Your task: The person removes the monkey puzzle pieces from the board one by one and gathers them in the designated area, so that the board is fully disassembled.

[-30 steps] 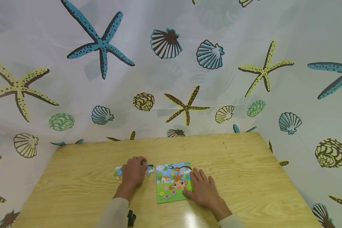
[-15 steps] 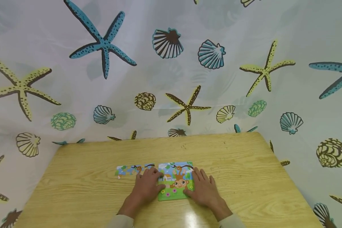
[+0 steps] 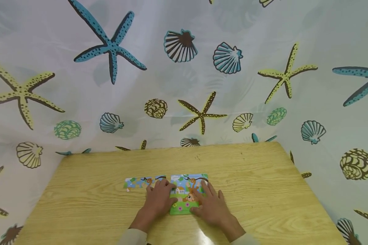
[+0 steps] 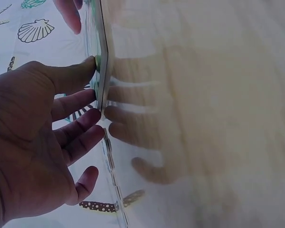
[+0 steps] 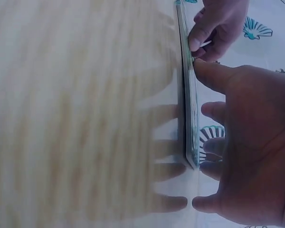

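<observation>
A: Where does the puzzle board (image 3: 184, 190) lie, and which way does it face?
B: Flat on the table (image 3: 248, 187), between a person's two hands, picture side up. Its grassy edge faces the person and its branch edge the far side; the printed monkey hangs head-down toward the near edge. Seen from the head camera, the board looks nearly square, so a long axis cannot be told.
A: And the hands?
B: The left hand (image 3: 160, 199) rests thumb and forefinger against the left edge, fingers loosely bent, clasping nothing that shows. The right hand (image 3: 211, 206) spreads over the right side, fingers extended and ungripping, thumb touching the board, part of the monkey covered.
A: What lies nearby?
B: Loose pieces (image 3: 138, 183) form a row running left to right, just beyond the left hand, some with knobbed outlines.
A: Materials?
B: The board is thin and flat, with rounded corners and a bright print of house, grass and flowers. The tabletop shows streaked wood grain under a gloss that mirrors the fingers. Behind hangs a pale cloth (image 3: 178, 78) patterned with starfish and shells.
</observation>
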Demonstrator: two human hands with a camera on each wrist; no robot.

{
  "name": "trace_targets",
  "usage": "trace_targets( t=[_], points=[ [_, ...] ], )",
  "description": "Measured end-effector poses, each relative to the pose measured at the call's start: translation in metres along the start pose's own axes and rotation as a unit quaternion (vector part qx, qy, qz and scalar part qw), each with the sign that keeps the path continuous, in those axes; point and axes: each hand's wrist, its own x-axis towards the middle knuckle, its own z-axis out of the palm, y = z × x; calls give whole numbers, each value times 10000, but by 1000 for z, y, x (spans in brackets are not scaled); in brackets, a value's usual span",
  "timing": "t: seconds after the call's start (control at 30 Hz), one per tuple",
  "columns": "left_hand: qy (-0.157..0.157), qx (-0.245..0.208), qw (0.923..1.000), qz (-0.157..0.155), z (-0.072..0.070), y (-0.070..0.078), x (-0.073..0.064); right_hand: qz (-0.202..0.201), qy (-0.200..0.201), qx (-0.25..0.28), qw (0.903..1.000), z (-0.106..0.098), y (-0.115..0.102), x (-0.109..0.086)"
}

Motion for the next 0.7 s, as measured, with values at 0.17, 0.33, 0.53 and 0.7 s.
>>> trace_targets(
  t=[0.17,0.33,0.53,0.7],
  points=[
    [-47,-229,9997,-56,-4,2,3,-81,-268,-244,9993,-3,-8,2],
    [-83,-322,9994,-89,-6,5,6,-71,-310,-345,9989,-5,-10,1],
    [11,-547,9984,-131,-5,6,7,-50,-339,-292,9990,-6,-10,-1],
    [162,-1114,9935,-151,-3,4,8,-54,-329,-300,9990,-6,-11,-1]
  ],
)
